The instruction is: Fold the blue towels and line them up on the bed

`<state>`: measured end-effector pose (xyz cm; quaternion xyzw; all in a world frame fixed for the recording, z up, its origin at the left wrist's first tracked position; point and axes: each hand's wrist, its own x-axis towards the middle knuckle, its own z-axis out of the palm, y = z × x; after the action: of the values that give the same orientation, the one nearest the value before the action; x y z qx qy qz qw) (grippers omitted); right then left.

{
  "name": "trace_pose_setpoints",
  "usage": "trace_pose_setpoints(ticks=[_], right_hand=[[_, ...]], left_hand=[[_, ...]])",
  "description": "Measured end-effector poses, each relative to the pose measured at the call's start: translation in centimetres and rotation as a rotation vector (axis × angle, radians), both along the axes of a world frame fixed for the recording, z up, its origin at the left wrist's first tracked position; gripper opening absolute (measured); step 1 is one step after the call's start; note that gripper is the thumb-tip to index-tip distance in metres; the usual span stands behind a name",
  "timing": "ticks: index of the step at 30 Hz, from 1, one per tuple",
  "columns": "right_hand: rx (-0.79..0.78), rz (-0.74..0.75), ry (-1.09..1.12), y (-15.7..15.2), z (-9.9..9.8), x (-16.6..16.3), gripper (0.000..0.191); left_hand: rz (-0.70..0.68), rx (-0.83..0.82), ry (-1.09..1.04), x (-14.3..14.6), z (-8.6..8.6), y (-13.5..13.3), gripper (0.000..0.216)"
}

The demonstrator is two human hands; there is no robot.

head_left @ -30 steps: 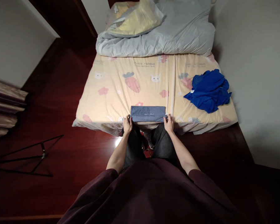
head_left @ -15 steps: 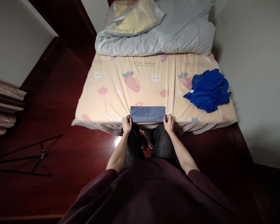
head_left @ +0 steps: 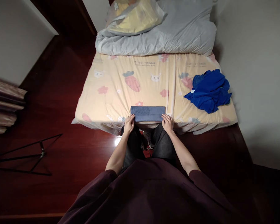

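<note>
A folded blue-grey towel (head_left: pixel 148 114) lies as a narrow flat strip at the near edge of the bed. Fingers of my left hand (head_left: pixel 128 123) lie stretched over its near left corner. At the near right corner, my right hand (head_left: pixel 167 123) rests its extended fingers on the cloth in the same way. Both thumbs are hard to make out. Beside my right fingers a small white tag (head_left: pixel 169 114) sticks out.
A crumpled bright blue garment (head_left: pixel 210 91) lies on the patterned bed sheet (head_left: pixel 114 74) to the right. Behind are a rolled grey quilt (head_left: pixel 177 40) and a yellow pillow (head_left: pixel 140 21). A black tripod (head_left: pixel 42 154) stands on the floor at left.
The near flap of the towel has been laid over, covering the small light marks. My hands have shifted slightly inward, from pinching the corners to fingers lying on top.
</note>
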<state>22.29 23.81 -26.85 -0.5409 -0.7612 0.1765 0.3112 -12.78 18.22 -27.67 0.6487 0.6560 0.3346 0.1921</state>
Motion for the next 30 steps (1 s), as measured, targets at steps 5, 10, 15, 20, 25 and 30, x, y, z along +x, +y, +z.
trace_pose_setpoints(ticks=[5,10,15,20,25,30], right_hand=[[0.001,0.066,-0.036,0.1,0.2,0.0,0.05],[-0.02,0.08,-0.046,0.4,0.0,-0.1,0.056],[-0.005,0.065,-0.024,0.6,-0.2,-0.2,0.042],[0.014,0.044,-0.014,0.5,-0.6,-0.2,0.035],[-0.027,-0.067,0.012,0.4,-1.1,0.0,0.029],[-0.102,-0.151,0.111,0.2,-1.2,-0.2,0.035]], left_hand=[[-0.043,-0.031,0.034,-0.1,0.3,0.2,0.058],[-0.033,-0.068,0.022,-0.1,0.4,0.5,0.071],[-0.006,-0.023,-0.029,-0.2,0.2,0.5,0.077],[0.099,-0.012,-0.099,-0.5,-0.5,0.2,0.062],[0.274,0.001,-0.165,-0.6,-1.0,0.1,0.037],[0.366,-0.004,-0.205,-0.7,-1.2,0.3,0.037]])
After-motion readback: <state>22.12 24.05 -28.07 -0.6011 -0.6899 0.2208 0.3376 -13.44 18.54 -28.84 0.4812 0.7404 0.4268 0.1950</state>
